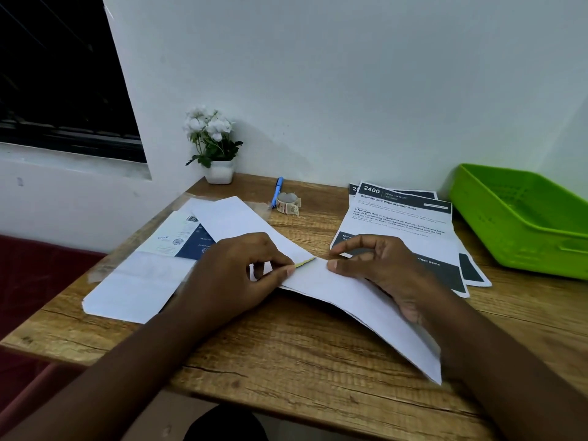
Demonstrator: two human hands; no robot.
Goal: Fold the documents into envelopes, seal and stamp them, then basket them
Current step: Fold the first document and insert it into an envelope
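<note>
1. Head view: a long white envelope (350, 300) is held over the wooden counter (286, 354), its middle pressed down and its near end bowed upward.
2. The left hand (235, 275) is seen with thumb and forefinger pinched together on a thin yellowish strip (304, 264) at the envelope's flap edge; judged from this, the seal liner is being peeled.
3. The right hand (378, 268) is curled over the envelope, its thumb pressed on the paper just beside the strip and its other fingers bent above it.
4. Printed documents (404, 224) are stacked at the right, near the green basket (521, 224), which is set at the counter's far right.
5. More envelopes and packaging (149, 275) are spread at the left, partly under the left hand.
6. A roll of stamps (288, 203) and a blue pen (277, 190) are laid near a small potted plant (216, 144) by the wall.
7. Progress is judged early: sealing of one envelope appears underway, no stamp is seen on it, and no envelope is visible in the basket.
8. Left to do, by this reading: stamping, basketing, and the remaining sheets.
9. Whether a folded document is inside the held envelope cannot be told.
10. The basket's right side is cut off by the frame edge, and the small print on the documents is too fine to read.
</note>
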